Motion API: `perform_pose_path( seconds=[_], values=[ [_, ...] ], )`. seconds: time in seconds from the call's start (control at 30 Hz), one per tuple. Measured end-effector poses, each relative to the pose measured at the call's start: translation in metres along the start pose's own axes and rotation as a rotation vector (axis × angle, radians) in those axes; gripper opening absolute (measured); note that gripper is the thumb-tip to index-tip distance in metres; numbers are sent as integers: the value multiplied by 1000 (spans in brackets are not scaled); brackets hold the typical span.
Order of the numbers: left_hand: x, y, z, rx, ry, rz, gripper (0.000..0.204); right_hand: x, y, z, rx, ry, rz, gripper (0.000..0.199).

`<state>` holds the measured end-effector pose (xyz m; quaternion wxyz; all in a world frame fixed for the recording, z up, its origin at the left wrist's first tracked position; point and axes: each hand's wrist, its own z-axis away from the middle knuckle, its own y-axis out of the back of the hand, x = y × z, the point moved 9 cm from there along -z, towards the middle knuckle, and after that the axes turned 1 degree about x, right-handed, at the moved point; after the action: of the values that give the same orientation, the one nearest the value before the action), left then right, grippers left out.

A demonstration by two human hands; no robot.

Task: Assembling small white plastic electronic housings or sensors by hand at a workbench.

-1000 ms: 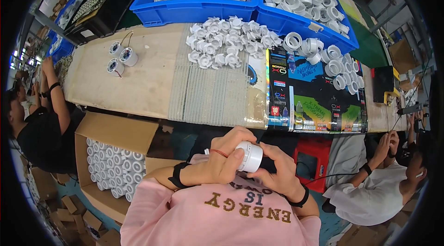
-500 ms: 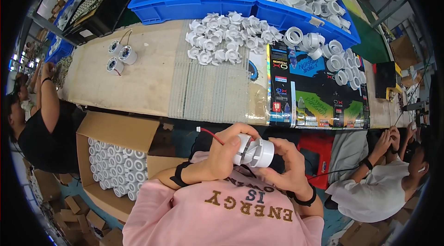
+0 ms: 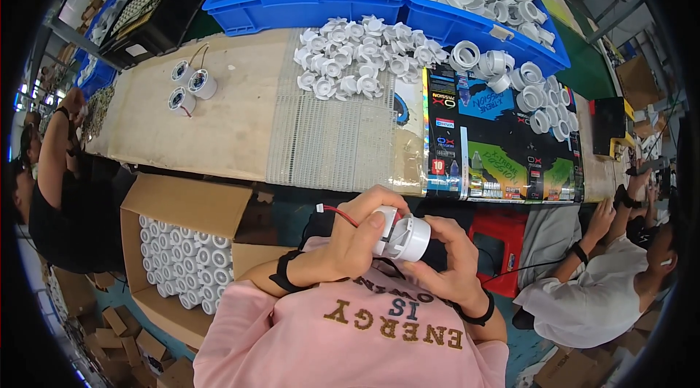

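Observation:
In front of my chest, my left hand is closed round a white motor housing, with a red and dark wire ending in a small white plug coming out past the fingers. My right hand grips a white plastic ring between thumb and fingers. Housing and ring are held end to end, and white fan blades show at the junction. How far the parts fit together cannot be seen. Both hands are just short of the table's front edge.
Loose white impellers and rings lie on the table, before blue bins of the same parts. Three motor units stand at the left. A carton holds rows of white fans. Co-workers sit at both sides.
The housing and ring have tilted slightly against each other in my hands, and both hands stay closed on them. The left co-worker's arm has risen; the right co-worker's hands have shifted.

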<state>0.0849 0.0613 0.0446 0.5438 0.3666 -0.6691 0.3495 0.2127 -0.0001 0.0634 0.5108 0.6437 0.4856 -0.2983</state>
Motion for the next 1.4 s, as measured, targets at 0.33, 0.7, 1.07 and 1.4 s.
perform_pose_path(
  seconds=[0.33, 0.7, 1.07, 1.4],
  values=[
    [11, 0, 0, 12, -179, -88, 33, -10, -1, -4, -28, 69, 53, 64],
    [17, -5, 2, 36, -201, -166, 32, -5, -4, -4, -78, 8, 37, 63],
    [18, -9, 9, -42, -251, -217, 31, -12, -4, 8, 30, 57, 67, 61],
    [27, -10, 11, -45, -344, -271, 31, -9, -12, 4, -25, 151, 19, 59]
  ],
)
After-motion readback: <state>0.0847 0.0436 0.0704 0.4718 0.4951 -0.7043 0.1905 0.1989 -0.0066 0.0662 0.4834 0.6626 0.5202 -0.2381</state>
